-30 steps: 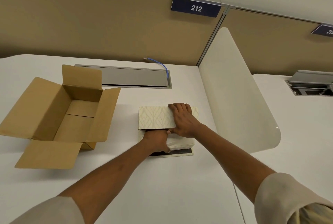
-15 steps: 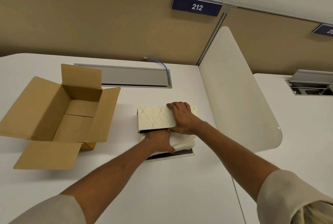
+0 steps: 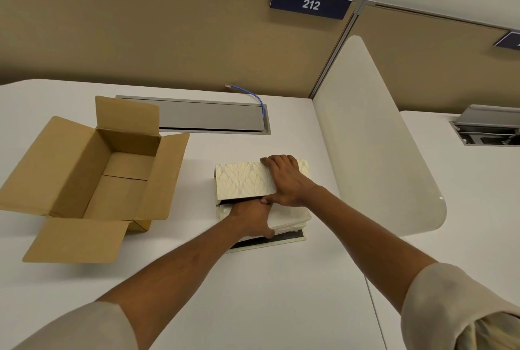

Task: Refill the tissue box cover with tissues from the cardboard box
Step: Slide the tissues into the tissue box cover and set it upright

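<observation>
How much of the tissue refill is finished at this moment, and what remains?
Done: the cardboard box sits open and looks empty, and the tissue stack lies at the patterned cover. In hand: the left hand presses on the stack under the cover's raised flap, which the right hand holds. Left: seating the stack fully, since part of it still sticks out, and closing the cover.

office: numbered partition [image 3: 140, 26], desk cable tray [image 3: 208, 116].

Left hand [image 3: 250, 216] fingertips hidden under tissue box cover [image 3: 243, 181].
</observation>
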The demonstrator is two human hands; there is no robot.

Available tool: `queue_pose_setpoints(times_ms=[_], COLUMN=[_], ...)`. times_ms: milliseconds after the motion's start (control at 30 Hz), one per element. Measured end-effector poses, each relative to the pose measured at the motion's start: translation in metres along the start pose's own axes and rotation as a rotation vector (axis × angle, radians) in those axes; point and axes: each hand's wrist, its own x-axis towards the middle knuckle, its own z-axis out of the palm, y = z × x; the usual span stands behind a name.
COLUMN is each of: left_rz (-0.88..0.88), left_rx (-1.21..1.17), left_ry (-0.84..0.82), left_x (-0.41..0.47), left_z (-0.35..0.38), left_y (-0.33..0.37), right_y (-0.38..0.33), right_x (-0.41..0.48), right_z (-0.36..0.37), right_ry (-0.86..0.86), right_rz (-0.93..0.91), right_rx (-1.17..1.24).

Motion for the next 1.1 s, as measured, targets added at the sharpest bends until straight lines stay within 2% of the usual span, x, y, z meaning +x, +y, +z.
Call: queue_pose_setpoints(times_ms=[167,367,533,633,733,800,900,1100], left_rz=[0.013,-0.01,-0.051,-0.072,0.017,0.118,0.247,0.21], left_rx=[-0.022,-0.057,0.145,0.24,0.377,0.484,0.544,0.547], left_ry=[0.071,0.035,0.038,0.155,0.278,0.43,0.577,0.412], left_x=[-0.003,-0.005,-0.013,-0.028,-0.058,-0.075,-0.091,-0.106], left_z=[0.007,0.01,0.015,0.02,0.031,0.043,0.063,0.067], left_y=[0.0,-0.001,0.002,0.005,0.004,0.0,-0.011,-0.024], right_y=[-0.001,-0.003,-0.005,-0.008,-0.01,-0.013,-0.017,-0.023], right_x=[-0.003,-0.01,-0.018,-0.024,-0.031,-0.037,-0.045,-0.06], right_z=[0.002,0.006,0.009,0.012,0.015,0.017,0.021,0.034], right_ry=[0.011,0.043,0.102,0.121,0.127,0.145,0.194,0.256], right_rz=[-0.001,-0.004,-0.039,-0.046,-0.043,-0.045,-0.055,-0.049], right_rx=[-0.001,-0.026,-0.06,-0.08,-0.096,-0.099,-0.109,-0.119])
